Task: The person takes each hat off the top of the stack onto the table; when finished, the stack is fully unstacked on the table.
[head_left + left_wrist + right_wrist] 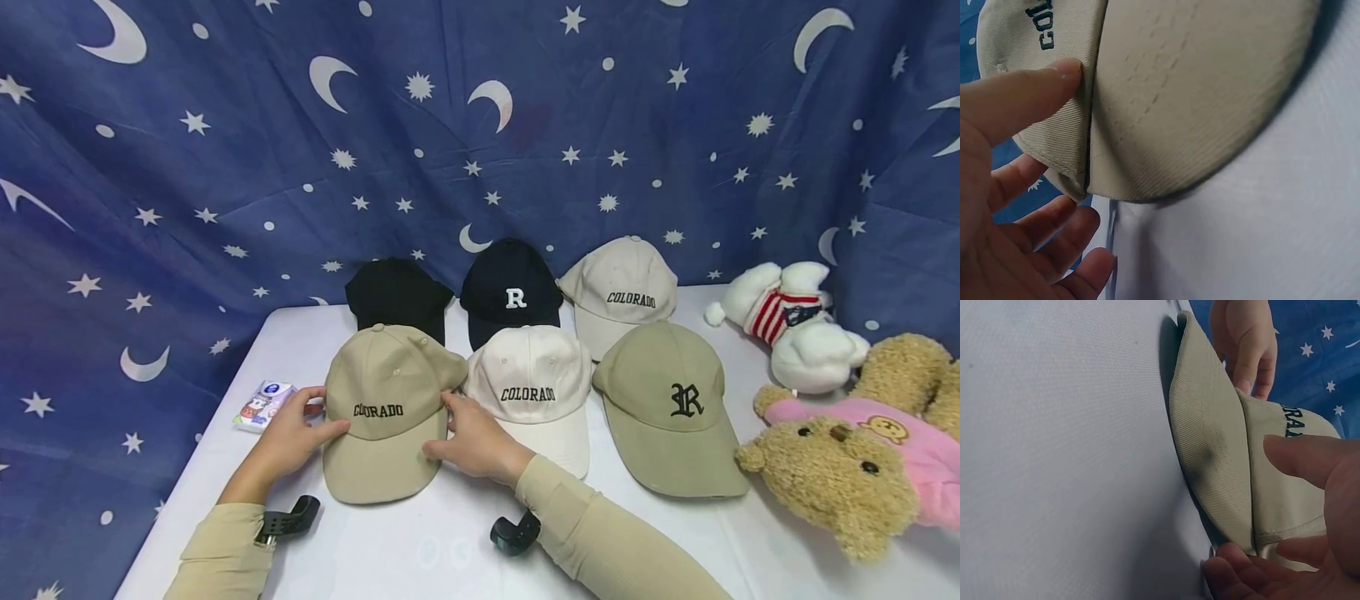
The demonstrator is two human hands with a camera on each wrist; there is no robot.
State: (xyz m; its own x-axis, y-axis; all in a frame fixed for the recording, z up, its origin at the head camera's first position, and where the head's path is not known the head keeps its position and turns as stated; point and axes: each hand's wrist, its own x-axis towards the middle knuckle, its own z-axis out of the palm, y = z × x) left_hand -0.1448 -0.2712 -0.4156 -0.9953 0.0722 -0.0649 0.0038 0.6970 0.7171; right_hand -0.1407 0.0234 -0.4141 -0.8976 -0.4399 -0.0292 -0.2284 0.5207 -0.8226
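Observation:
A khaki baseball cap [386, 375] lettered COLORADO sits at the front left of the row, its brim toward me. My left hand [288, 433] pinches its left side where crown meets brim. In the left wrist view, the thumb [1054, 84] presses the crown's front and the index finger goes behind the cap's edge; the other fingers are spread below. My right hand [480, 442] holds the opposite side. The right wrist view has its fingers [1241, 569] at the lower edge and its thumb over the crown. Beside it is a white COLORADO cap [528, 367].
Behind stand a plain black cap [397, 292], a dark cap with an R [510, 279] and a beige COLORADO cap [626, 279]. An olive cap [663, 383] is at front right. Plush toys, a white one [813, 358] and a bear [832, 475], lie right; a tissue pack [262, 406] left.

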